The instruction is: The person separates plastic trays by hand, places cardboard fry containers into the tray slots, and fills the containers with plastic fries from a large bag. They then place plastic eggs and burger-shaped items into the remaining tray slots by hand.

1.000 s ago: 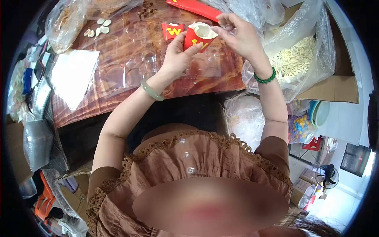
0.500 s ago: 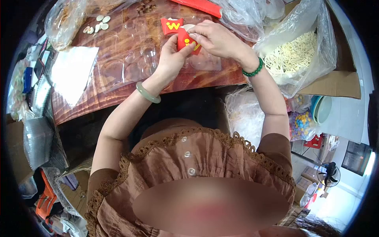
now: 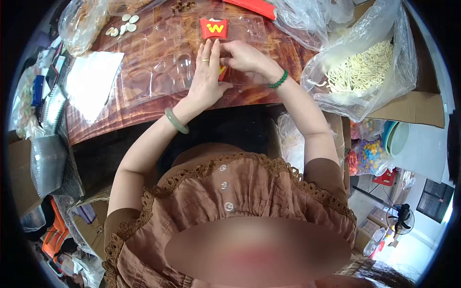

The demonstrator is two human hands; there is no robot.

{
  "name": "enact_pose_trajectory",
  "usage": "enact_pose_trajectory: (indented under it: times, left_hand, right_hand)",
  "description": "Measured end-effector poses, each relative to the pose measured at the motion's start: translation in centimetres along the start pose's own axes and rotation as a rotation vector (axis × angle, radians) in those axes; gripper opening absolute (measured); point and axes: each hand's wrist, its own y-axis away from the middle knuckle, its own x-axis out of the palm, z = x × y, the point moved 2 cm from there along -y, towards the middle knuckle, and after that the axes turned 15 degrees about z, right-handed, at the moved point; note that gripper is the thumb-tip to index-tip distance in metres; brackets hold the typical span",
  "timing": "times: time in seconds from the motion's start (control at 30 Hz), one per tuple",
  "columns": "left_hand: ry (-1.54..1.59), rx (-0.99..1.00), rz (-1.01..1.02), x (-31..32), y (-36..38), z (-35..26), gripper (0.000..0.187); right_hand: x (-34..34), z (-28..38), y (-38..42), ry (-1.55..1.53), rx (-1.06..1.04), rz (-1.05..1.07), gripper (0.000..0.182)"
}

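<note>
A small red fry carton with a yellow mark [image 3: 222, 73] lies low on the clear plastic tray [image 3: 168, 72], mostly covered by my hands. My left hand [image 3: 207, 79] is laid over it, fingers stretched out and together, thumb apart. From the right, my right hand [image 3: 242, 57] has its fingers curled at the carton's upper edge; their tips are partly hidden behind the left hand. Just beyond my fingertips stands a second red fry carton [image 3: 214, 29] with a yellow W-like mark and something pale at its top.
Right of the hands, a plastic-lined box holds pale fry-shaped pieces [image 3: 360, 69]. Several cream-coloured discs [image 3: 128, 24] lie at the back left, near white sheets [image 3: 93, 81]. A long red piece [image 3: 252, 7] and crumpled plastic bags [image 3: 307, 21] are at the back.
The held carton has come down toward the table edge and is now mostly covered. My left hand has gone from pinching it to lying flat over it; my right hand has moved lower.
</note>
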Motion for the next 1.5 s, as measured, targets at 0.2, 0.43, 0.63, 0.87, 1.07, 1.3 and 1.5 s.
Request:
enact_pose_trajectory:
  times: [0.2, 0.43, 0.63, 0.87, 1.07, 1.3, 1.5]
  left_hand:
    - [0.029, 0.006, -0.041, 1.2, -0.8, -0.4, 0.104]
    - [-0.251, -0.087, 0.044, 2.0, -1.3, -0.4, 0.098]
    - [-0.155, -0.058, 0.039, -1.2, -2.0, -1.2, 0.097]
    - [-0.183, 0.249, -0.025, -1.7, -16.9, 3.4, 0.077]
    - [-0.517, 0.345, 0.239, 2.5, -28.9, 4.4, 0.088]
    - [-0.511, 0.216, 0.601, 4.1, -33.3, 4.9, 0.096]
    - [0.132, 0.396, 0.477, 0.4, -32.3, 2.0, 0.083]
  right_hand:
    - [-0.9, -1.3, 0.8, 0.04, -0.117, -0.033, 0.026]
    - [-2.3, -1.3, 1.0, 0.271, -0.145, 0.071, 0.021]
    - [-6.4, -3.2, 3.9, -0.054, -0.109, -0.458, 0.018]
    - [-11.7, -16.2, 3.7, 0.228, 0.358, -0.656, 0.022]
    - [-11.9, -16.4, 3.7, 0.098, 0.272, -0.664, 0.019]
    - [-12.0, -15.3, 7.4, 0.247, 0.22, -0.787, 0.014]
    - [-13.0, -12.1, 10.9, 0.453, 0.135, -0.822, 0.01]
